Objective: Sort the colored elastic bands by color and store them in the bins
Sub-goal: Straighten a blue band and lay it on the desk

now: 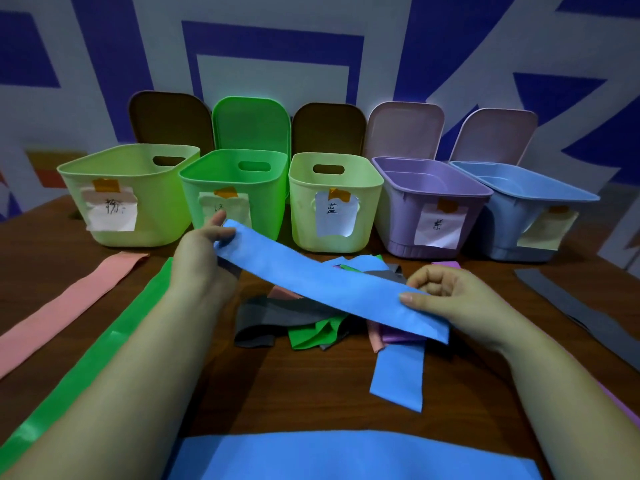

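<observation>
A blue elastic band [322, 282] is stretched flat between my hands above the table. My left hand [204, 254] pinches its far left end, in front of the green bin [194, 174]. My right hand [446, 296] grips its near right end with curled fingers and thumb. Under the band lies a heap of bands [304, 320] in grey, green, pink and purple. Another blue band [398, 379] lies near the heap, and a wide blue one [346, 455] sits at the near edge. Five open bins stand in a row behind.
From left: a pale green bin [72, 171], the green bin, a pale yellow bin [298, 188], a purple bin [384, 171] and a blue bin [512, 188], each with a paper label. A pink band [62, 310] and a green band [104, 344] lie left; a grey band [571, 306] lies right.
</observation>
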Tool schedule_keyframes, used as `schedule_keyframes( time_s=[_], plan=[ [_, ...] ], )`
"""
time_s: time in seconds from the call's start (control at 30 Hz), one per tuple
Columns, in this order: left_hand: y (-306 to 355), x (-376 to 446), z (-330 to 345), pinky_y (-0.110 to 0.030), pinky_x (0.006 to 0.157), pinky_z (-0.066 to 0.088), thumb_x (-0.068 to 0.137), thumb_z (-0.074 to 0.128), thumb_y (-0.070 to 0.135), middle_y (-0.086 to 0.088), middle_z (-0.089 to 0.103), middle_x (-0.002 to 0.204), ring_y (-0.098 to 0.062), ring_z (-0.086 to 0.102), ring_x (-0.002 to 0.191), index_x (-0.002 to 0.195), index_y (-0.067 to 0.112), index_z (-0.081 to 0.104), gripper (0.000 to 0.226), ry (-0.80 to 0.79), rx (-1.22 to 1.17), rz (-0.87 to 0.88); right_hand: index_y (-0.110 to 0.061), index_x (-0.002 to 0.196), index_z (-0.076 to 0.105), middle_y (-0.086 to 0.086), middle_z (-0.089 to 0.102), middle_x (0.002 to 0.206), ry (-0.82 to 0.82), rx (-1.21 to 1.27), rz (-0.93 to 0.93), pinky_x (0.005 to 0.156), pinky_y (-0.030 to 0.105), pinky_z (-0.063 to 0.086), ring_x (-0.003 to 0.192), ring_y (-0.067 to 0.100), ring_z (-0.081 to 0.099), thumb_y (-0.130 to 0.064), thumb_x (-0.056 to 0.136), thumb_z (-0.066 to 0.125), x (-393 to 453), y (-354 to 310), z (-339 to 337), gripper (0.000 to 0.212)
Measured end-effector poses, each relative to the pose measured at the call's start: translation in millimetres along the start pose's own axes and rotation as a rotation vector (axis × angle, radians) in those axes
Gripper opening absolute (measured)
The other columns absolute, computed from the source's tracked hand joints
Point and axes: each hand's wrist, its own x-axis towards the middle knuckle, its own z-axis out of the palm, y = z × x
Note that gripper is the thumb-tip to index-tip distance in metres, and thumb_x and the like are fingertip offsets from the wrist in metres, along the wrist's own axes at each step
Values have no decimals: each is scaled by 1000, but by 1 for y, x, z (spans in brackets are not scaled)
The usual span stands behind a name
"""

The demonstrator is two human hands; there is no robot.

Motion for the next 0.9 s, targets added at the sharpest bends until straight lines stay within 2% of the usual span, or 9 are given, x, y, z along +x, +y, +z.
schedule_keyframes(
  time_s=[0.1, 0.2, 0.3, 0.4, 0.5, 0.67, 0.77, 0.83, 0.9],
  plan=[
    [3, 4, -2, -27, 62, 47, 92, 33, 0, -8, 53, 115, -19, 58, 80, 113, 20, 55, 36, -4, -64, -42, -3, 90, 62, 1, 63, 74, 85, 30, -19, 54, 11, 48, 60, 0, 60, 2, 79, 68, 2, 0, -5, 13],
    [5, 13, -7, -28, 75, 49, 93, 36, -3, -10, 48, 133, -22, 55, 107, 123, 19, 55, 42, 27, -10, 7, -8, 88, 62, 3, 62, 76, 154, 39, -21, 55, 12, 50, 68, 8, 61, 5, 81, 65, 5, 3, -8, 16],
    [6, 18, -9, -24, 81, 52, 92, 41, -10, -15, 42, 140, -20, 56, 105, 132, 15, 51, 48, 44, 27, 70, -12, 89, 62, 5, 62, 80, 216, 42, -41, 57, 9, 49, 70, 10, 60, 7, 81, 64, 7, 5, -10, 21],
    [5, 23, -12, -26, 93, 49, 89, 46, -13, -19, 35, 145, -22, 54, 111, 138, 18, 46, 57, 53, 84, 92, -13, 102, 63, 8, 67, 93, 131, 13, 6, 63, 10, 52, 75, 6, 65, 6, 80, 65, 4, 5, -13, 29],
    [5, 29, -16, -38, 97, 49, 86, 51, -12, -20, 45, 139, -31, 56, 114, 134, 17, 49, 56, 47, 36, 52, -10, 111, 63, 8, 69, 93, 1, -76, 60, 65, 11, 52, 74, 4, 67, 8, 76, 68, 1, 5, -14, 39],
    [5, 28, -16, -36, 73, 54, 88, 45, -13, -19, 53, 120, -29, 62, 97, 113, 19, 58, 43, 40, -64, 19, -17, 100, 70, 3, 64, 82, -13, -244, 76, 60, 9, 49, 67, 2, 61, 1, 80, 68, -2, 3, -18, 26],
    [6, 30, -16, -37, 79, 54, 87, 47, -12, -19, 50, 129, -29, 61, 103, 113, 19, 61, 43, 29, -71, 2, -13, 87, 70, 3, 69, 83, 38, -267, 88, 60, 13, 49, 70, 7, 62, 0, 85, 61, 0, 5, -15, 15],
    [6, 30, -17, -36, 75, 55, 88, 48, -10, -19, 50, 126, -29, 62, 101, 120, 17, 60, 44, 38, -64, -14, -10, 76, 66, 3, 68, 79, 90, -247, 80, 63, 20, 48, 71, 12, 59, 1, 85, 57, 2, 7, -13, 17],
    [5, 31, -16, -38, 79, 55, 88, 50, -8, -18, 52, 125, -29, 62, 103, 115, 17, 63, 39, 45, -52, -19, -10, 71, 61, 3, 63, 75, 142, -161, 44, 66, 27, 44, 73, 16, 56, 3, 86, 53, 4, 7, -14, 21]
  ],
)
